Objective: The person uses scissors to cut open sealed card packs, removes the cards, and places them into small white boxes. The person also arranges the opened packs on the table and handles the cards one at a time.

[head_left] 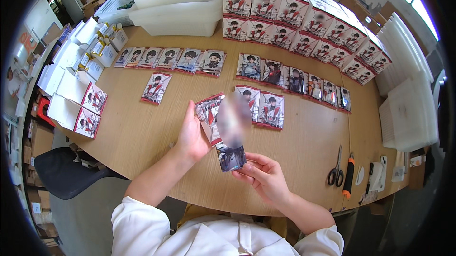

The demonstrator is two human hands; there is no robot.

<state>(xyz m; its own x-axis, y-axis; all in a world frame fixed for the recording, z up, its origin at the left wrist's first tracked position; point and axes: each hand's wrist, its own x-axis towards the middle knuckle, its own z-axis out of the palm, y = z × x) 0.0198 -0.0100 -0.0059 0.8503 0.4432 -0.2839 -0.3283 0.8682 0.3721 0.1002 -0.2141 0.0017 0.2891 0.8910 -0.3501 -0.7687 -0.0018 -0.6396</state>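
My left hand point(191, 133) grips an illustrated card packet point(207, 117) with red edges, held above the near middle of the table. Between the thumb and fingers of my right hand point(264, 178) is the lower end of a dark illustrated card point(231, 160). The card's upper end meets the packet, but a blurred patch hides how they join. Just beyond lie two similar packets point(271, 110), side by side. A single packet point(156, 88) rests farther left. Behind are a row of cartoon-figure cards point(169, 58) and, to the right, a row of figure cards point(295, 80).
Printed boxes point(304, 23) stand stacked at the back right, beside white plastic bins point(178, 21). White cartons point(64, 109) line the left edge. Scissors point(336, 173) and an orange-black cutter point(349, 175) lie at the right. A black chair point(66, 173) is at the left.
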